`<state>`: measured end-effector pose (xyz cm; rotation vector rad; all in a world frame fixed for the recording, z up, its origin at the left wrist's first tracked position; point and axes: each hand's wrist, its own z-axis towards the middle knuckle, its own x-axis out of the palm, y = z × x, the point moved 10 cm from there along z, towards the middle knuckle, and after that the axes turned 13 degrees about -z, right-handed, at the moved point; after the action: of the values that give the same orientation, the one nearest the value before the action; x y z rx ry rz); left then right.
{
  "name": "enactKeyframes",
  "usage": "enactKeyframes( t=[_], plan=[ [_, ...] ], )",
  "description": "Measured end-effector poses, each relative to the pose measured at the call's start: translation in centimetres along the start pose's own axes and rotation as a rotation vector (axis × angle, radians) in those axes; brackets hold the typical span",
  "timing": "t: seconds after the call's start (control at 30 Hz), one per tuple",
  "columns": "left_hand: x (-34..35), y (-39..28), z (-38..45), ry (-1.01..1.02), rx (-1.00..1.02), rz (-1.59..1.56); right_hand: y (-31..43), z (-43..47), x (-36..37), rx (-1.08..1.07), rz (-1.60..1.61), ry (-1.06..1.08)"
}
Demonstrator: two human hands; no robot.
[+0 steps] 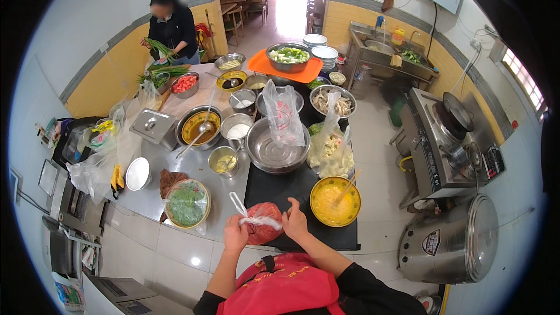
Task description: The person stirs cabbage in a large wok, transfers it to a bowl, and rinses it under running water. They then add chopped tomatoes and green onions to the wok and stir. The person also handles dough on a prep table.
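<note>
A knotted clear plastic bag of raw red meat (263, 232), apparently minced, lies at the near edge of the black tabletop (319, 232). On its left side my left hand (236, 232) grips the plastic near the knot. My right hand (295, 222) pinches the other side of the white twisted plastic, its index finger raised. To the right stands a yellow patterned bowl of beaten egg (334, 212) with chopsticks (349, 187) in it. Left of the bag is a bowl of green leaves under plastic film (187, 204).
Stacked steel basins (278, 157) with a plastic bag (284, 118) on top stand ahead. Bagged mushroom pieces (332, 153) lie right of them. Across the table a person (173, 30) handles green stalks. A stove (450, 148) and a large steel pot (446, 240) stand to the right.
</note>
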<state>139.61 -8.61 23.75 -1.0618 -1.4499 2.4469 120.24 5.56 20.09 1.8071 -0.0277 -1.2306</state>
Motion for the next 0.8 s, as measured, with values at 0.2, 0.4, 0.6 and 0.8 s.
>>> enactKeyframes(
  t=[0.2, 0.4, 0.6, 0.8],
  plan=[
    [4.2, -1.3, 0.9, 0.242, -0.127, 0.020, 4.4, -1.1, 3.8, -0.472, -0.043, 0.123],
    [2.5, 2.8, 0.8, 0.219, -0.485, -0.868, 4.2, -1.5, 2.6, -0.484, -0.081, 0.012],
    [-2.1, 5.0, 1.2, -0.074, -0.520, -0.841, -1.0, -1.6, -0.1, -0.024, -0.107, -0.216],
    [-5.3, -3.6, 3.1, 0.039, 0.120, -0.001, 7.1, -4.5, 1.0, -0.254, -0.131, -0.134]
  ],
)
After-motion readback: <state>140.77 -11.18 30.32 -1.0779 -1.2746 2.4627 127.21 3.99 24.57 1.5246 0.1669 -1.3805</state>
